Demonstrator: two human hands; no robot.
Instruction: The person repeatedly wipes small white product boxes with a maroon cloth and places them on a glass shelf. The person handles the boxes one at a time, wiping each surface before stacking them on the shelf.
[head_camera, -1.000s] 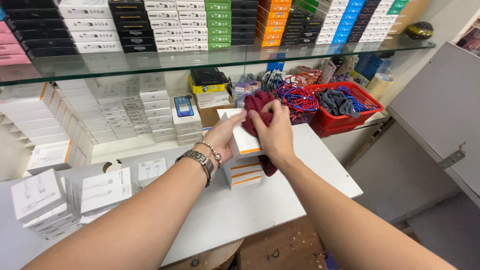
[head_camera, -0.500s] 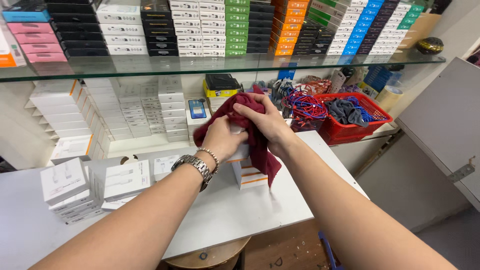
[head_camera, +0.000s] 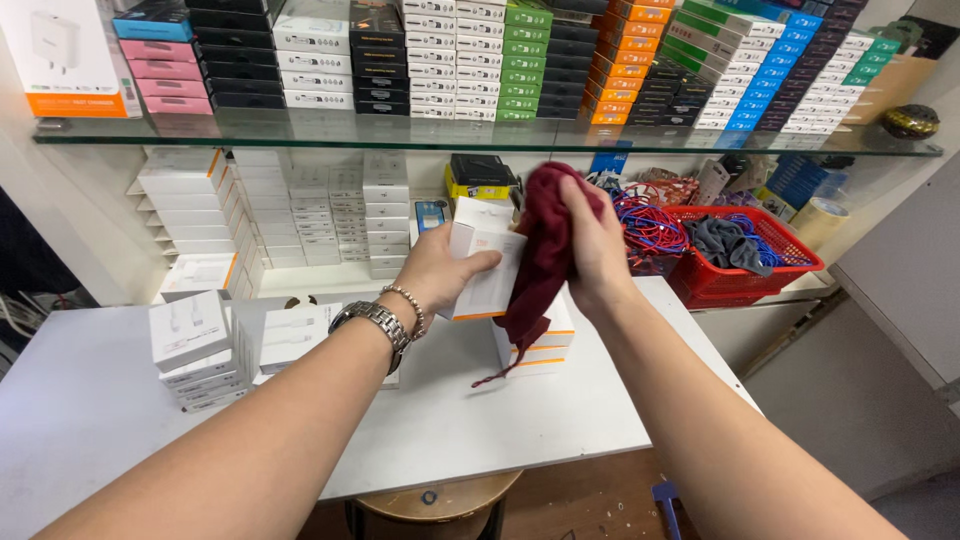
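Box (head_camera: 487, 262) now lifted off stack by left hand (head_camera: 440, 272), right hand (head_camera: 592, 245) pressing cloth (head_camera: 545, 250)

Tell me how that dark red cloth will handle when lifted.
The dark red cloth is probably floppy: it drapes from the right hand with a loose tail hanging. It looks light and bunches easily. Likely not slippery against the white box.

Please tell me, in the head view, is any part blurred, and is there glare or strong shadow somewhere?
Head view: the dark red cloth and the right hand are slightly smeared; the left hand and its white box look sharp. Light is even, with only soft shadows on the white table. The glass shelf shows pale reflections. Straight lines bend near the edges, wide-lens distortion.
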